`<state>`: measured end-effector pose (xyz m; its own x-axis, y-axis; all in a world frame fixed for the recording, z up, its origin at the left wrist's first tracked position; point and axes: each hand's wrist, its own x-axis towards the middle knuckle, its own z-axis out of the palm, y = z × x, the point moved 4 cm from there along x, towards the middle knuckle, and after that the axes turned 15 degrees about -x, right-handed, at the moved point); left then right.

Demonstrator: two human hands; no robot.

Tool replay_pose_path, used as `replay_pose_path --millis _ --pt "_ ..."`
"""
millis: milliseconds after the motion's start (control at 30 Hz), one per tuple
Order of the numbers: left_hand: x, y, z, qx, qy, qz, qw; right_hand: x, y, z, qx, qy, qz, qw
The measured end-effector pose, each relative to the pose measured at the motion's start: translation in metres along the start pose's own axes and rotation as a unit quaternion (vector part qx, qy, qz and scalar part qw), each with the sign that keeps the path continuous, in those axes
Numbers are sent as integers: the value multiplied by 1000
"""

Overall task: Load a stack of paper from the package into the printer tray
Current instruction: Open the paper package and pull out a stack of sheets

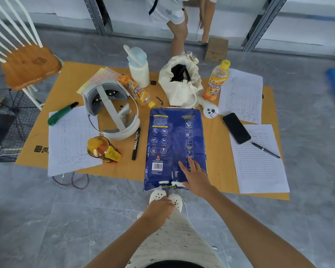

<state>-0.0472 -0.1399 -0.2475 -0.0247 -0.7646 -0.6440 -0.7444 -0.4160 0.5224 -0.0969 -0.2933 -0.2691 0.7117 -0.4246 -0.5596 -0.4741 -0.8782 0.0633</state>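
A blue paper package [168, 144] lies flat on a sheet of brown cardboard [217, 144] on the floor, its long side running away from me. Its near end is torn, and white paper shows there. My right hand [195, 176] rests flat on the package's near right corner with the fingers spread. My left hand [160, 207] is closed just below the near end, pinching a thin strip of the wrapper flap [168, 187]. No printer or tray is in view.
On the cardboard lie a white headset [112, 111], orange drink bottles [217, 80], a white bag [182, 84], a phone [236, 128], a black marker [136, 144], a pen [265, 150], a green knife [62, 113] and printed sheets [259, 163]. A chair [27, 62] stands far left. A person stands behind.
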Motion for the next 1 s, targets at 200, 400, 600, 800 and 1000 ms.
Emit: replay_pose_path --millis 200,400,600,800,1000 --pt "-2 -14 3 74 -23 13 997 -6 -4 0 -19 -13 3 1000" --pt "-15 0 22 247 -26 92 964 -9 -9 -6 -19 28 49 998" --pt "-25 -16 39 270 -4 172 947 -11 -2 -8 66 84 60 993" --pt "-12 -30 -33 68 251 62 964 -19 16 -11 265 146 116 946" --pt "26 -41 -56 -41 289 -99 951 -27 53 -5 451 182 322 812"
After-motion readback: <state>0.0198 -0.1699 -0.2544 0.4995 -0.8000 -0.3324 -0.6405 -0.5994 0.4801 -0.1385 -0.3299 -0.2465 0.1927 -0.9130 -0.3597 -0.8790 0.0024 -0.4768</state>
